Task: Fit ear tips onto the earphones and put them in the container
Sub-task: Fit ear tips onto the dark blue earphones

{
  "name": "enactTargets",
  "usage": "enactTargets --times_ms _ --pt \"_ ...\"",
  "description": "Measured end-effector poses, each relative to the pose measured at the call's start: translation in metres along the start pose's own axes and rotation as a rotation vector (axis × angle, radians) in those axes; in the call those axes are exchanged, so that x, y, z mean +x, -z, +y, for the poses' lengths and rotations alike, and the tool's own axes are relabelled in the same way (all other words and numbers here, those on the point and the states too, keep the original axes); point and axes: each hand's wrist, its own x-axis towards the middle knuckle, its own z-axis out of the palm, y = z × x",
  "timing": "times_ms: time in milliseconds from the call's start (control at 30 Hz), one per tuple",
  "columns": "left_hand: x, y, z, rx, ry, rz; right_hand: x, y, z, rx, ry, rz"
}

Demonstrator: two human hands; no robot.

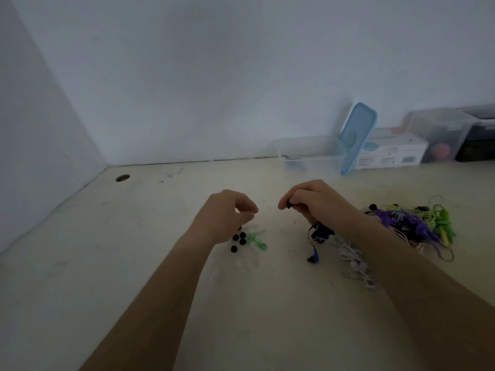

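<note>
Left hand (230,213): fingertips pinched, contents too small to tell. Loose ear tips (242,241) lie on the table (150,263) at its 6 o'clock. Right hand (312,202) pinches a black earphone (289,205), cord dangling. Best to keep the nozzle steady toward 9 o'clock and seat the tip squarely. The open container (310,153) sits at 12 o'clock, well apart.

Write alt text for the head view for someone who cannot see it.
The right hand pinches a dark earbud, cable hanging, beside the left hand curled above loose black, green and clear ear tips on a pale table. Tangled earphones lie at right; a clear container, blue lid leaning against it, stands by the wall.
</note>
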Motion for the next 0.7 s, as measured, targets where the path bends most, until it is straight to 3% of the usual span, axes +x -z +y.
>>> enactTargets --times_ms 100,233,533,600,700 --pt "0.004 -0.009 0.005 0.133 -0.049 -0.118 0.0 -0.001 0.008 0.144 -0.026 0.009" --pt "0.007 -0.02 0.012 0.198 -0.042 -0.123 -0.002 0.002 0.015 0.285 -0.038 0.048" --pt "0.011 -0.029 0.015 0.267 -0.054 -0.096 -0.011 0.0 0.02 0.194 0.032 0.047" --pt "0.012 -0.031 0.012 0.212 -0.077 -0.046 -0.012 0.0 0.02 0.174 0.034 0.046" --pt "0.007 -0.032 0.016 -0.122 -0.106 0.131 -0.015 0.001 0.019 0.16 0.05 0.039"
